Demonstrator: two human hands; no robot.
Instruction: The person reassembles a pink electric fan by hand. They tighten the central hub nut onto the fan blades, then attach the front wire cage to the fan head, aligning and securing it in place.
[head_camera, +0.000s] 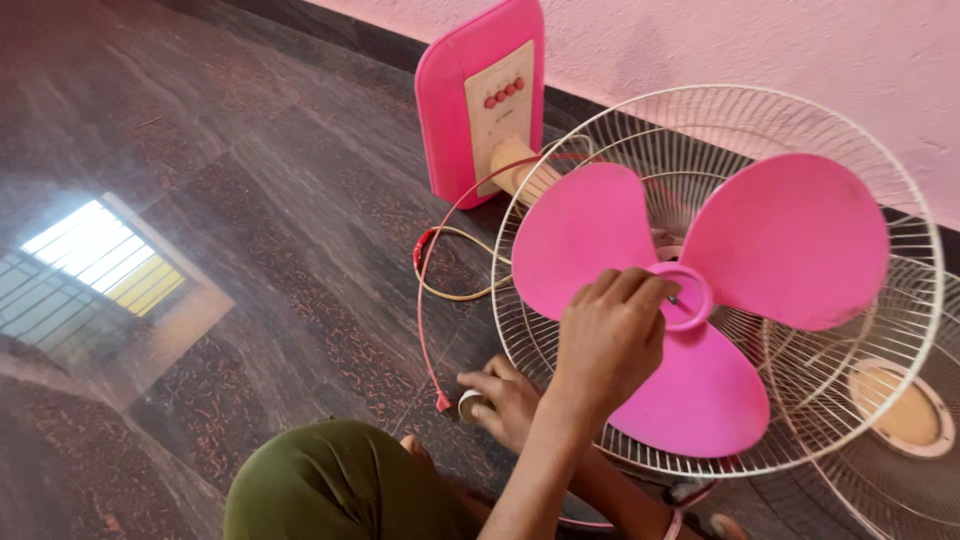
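A pink three-bladed fan blade (790, 240) lies in the white wire rear guard (560, 150) of a fan laid flat on the floor. My left hand (605, 345) reaches from below, its fingertips closed on the ring-shaped pink hub (692, 312) at the blade's middle. Lower down, my right hand (505, 400) rests by the guard's near rim, its arm passing under the left arm. Its fingers hold a small round cream cap (470, 405) just above the dark floor.
The fan's pink base (450, 110), with a cream button panel, stands on edge by the pink wall. A red and cream cord (430, 260) loops on the dark stone floor. A second wire guard with a cream centre disc (905, 410) lies at right. My olive-clad knee (330, 485) is at the bottom.
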